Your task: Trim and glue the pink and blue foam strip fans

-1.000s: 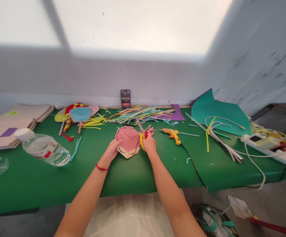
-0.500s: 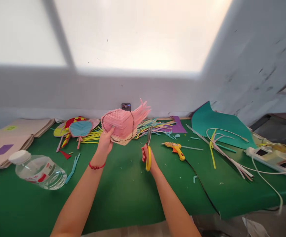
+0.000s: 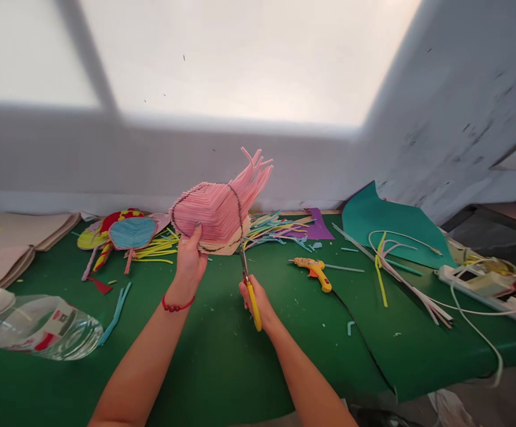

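Note:
My left hand (image 3: 191, 261) grips a pink piece (image 3: 207, 210) made of pipe cleaners laid side by side on a pale backing, its thumb on the front face. A dark outline curves across the pink rows, and loose pipe cleaner ends (image 3: 258, 172) stick out past it at the upper right. In my right hand (image 3: 258, 302) is a pair of scissors (image 3: 252, 302) with yellow handles. Their blades point up at the lower right edge of the pink piece, near the dark line. Whether the blades have the edge between them, I cannot tell.
A glue gun (image 3: 314, 270) lies right of centre, its cord running forward. Behind are pipe cleaners (image 3: 280, 228) and a teal sheet (image 3: 391, 219). Finished-looking shapes (image 3: 133, 231), cardboard (image 3: 0, 255) and a water bottle (image 3: 40, 326) are left; a power strip (image 3: 484, 290) is right.
The scissors have moved left and now meet the lower right edge of the pink piece. The pink piece has risen and shifted slightly left. The view has turned a little to the right.

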A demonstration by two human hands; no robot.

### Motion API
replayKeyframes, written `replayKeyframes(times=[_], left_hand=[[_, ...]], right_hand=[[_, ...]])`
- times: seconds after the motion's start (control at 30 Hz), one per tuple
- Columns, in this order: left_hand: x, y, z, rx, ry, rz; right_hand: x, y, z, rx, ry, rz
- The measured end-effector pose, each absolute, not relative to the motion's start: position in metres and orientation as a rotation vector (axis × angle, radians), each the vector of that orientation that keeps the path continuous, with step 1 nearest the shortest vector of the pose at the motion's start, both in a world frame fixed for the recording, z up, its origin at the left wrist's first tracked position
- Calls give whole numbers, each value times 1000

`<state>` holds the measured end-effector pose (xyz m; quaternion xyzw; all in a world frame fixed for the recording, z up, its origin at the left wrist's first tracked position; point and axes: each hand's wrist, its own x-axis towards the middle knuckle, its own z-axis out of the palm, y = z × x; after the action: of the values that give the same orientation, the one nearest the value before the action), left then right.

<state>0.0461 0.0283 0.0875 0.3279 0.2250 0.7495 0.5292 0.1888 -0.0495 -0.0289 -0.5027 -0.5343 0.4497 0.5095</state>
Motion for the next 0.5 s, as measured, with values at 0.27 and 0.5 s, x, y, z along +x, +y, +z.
replayKeyframes(times=[0.27,0.5], left_hand=[[49,32,81,837,537,1737],[64,23,79,826,554,1655]], right_hand=[[198,-48,-29,-1199,-1291,1089],[200,-49,-25,-1182,-1239,1113]])
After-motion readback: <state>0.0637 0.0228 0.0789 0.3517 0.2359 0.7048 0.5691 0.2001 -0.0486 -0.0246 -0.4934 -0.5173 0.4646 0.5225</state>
